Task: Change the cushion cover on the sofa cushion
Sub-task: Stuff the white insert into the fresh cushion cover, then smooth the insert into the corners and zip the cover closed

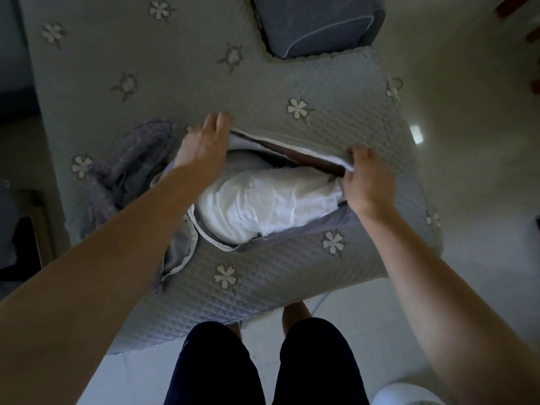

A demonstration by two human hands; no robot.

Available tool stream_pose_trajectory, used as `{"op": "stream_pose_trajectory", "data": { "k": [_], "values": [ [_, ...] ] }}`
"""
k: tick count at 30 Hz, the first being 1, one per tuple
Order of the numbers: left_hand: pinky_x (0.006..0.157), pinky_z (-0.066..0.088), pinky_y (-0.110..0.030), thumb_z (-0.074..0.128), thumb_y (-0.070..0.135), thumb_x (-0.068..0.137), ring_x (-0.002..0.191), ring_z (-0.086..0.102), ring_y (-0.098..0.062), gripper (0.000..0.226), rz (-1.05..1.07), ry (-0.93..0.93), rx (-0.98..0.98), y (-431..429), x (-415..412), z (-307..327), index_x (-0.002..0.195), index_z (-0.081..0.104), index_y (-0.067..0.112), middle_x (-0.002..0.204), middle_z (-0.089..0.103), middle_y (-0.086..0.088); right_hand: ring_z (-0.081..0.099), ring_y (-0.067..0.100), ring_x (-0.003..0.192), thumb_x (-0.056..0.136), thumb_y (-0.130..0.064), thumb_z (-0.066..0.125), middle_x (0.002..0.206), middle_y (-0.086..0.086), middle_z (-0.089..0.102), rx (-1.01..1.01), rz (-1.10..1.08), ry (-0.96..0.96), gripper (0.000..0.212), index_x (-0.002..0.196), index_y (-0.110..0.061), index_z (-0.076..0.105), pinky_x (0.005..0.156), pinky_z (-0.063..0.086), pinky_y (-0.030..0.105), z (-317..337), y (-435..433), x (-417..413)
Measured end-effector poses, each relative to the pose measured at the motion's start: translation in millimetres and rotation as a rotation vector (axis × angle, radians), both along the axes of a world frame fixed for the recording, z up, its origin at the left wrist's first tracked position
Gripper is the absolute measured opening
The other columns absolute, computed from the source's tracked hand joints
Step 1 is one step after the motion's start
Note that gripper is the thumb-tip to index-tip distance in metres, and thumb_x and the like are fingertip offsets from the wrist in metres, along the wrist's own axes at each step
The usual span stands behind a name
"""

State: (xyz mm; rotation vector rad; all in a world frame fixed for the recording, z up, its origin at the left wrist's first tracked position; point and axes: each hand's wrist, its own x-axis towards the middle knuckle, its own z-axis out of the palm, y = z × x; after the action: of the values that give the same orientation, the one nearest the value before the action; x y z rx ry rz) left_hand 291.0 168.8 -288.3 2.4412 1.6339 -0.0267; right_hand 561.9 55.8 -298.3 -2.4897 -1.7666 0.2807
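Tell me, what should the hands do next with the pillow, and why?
Probably push the white insert deeper into the quilted cover. It bulges out of the opening, whose far edge the left hand presses and the right hand pinches, so the opening likely cannot close yet.

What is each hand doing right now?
Left hand: open, straight fingers pressing on the quilted cushion cover by its opening.
Right hand: closed, gripping the cover's opening edge.
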Motion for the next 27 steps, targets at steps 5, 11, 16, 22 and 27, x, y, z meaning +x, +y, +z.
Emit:
{"op": "stream_pose_trajectory", "data": {
  "k": [5,11,16,22,27],
  "values": [
    [0.086,0.049,-0.046,0.057,0.018,0.09,0.114,0.051,-0.038,0.045,-0.033,0.421,-0.113,-11.1,-24.2,-10.6,0.132,0.041,0.013,0.129,0.047,-0.018,0.057,0.04,0.103,0.088,-0.002,0.049,0.123,0.019,0.055,0.187,-0.106,0.141,0.039,0.126,-0.009,0.057,0.081,0.044,0.042,35.5,21.0,15.2],
    [0.054,0.042,-0.044,0.054,0.002,0.08,0.082,0.059,-0.043,0.036,0.123,-0.18,0.371,16.6,-29.9,11.2,0.115,0.057,0.008,0.111,0.057,-0.021,0.058,0.036,0.103,0.076,-0.002,0.058,0.115,0.019,0.058,0.573,-0.127,-0.023,0.052,0.125,-0.017,0.058,0.078,0.046,0.038,33.7,-11.6,31.4],
    [0.067,0.053,-0.053,0.053,-0.001,0.086,0.109,0.051,-0.045,0.04,-0.06,-0.033,0.054,-18.4,-48.8,-54.4,0.125,0.055,0.008,0.126,0.05,-0.023,0.055,0.041,0.094,0.073,0.009,0.062,0.107,0.02,0.054,0.127,0.124,-0.028,0.053,0.121,-0.013,0.062,0.069,0.054,0.046,-35.1,-69.1,36.0],
    [0.093,0.048,-0.049,0.05,0.006,0.09,0.117,0.05,-0.043,0.053,-0.051,0.206,-0.545,-40.1,-58.4,-108.4,0.14,0.046,0.022,0.135,0.045,-0.018,0.059,0.034,0.107,0.085,-0.01,0.062,0.12,0.01,0.056,-0.546,0.191,0.088,0.038,0.121,-0.023,0.063,0.079,0.051,0.038,-77.4,-65.2,11.6],
    [0.099,0.045,-0.039,0.055,0.02,0.09,0.119,0.055,-0.031,0.041,0.007,0.186,-0.745,-23.0,-57.3,-125.1,0.131,0.059,0.022,0.133,0.058,-0.007,0.061,0.021,0.109,0.09,-0.045,0.063,0.12,0.002,0.061,-0.681,0.209,0.361,0.036,0.121,-0.025,0.066,0.088,0.047,0.029,-91.2,-34.0,0.1]
  ]
}}
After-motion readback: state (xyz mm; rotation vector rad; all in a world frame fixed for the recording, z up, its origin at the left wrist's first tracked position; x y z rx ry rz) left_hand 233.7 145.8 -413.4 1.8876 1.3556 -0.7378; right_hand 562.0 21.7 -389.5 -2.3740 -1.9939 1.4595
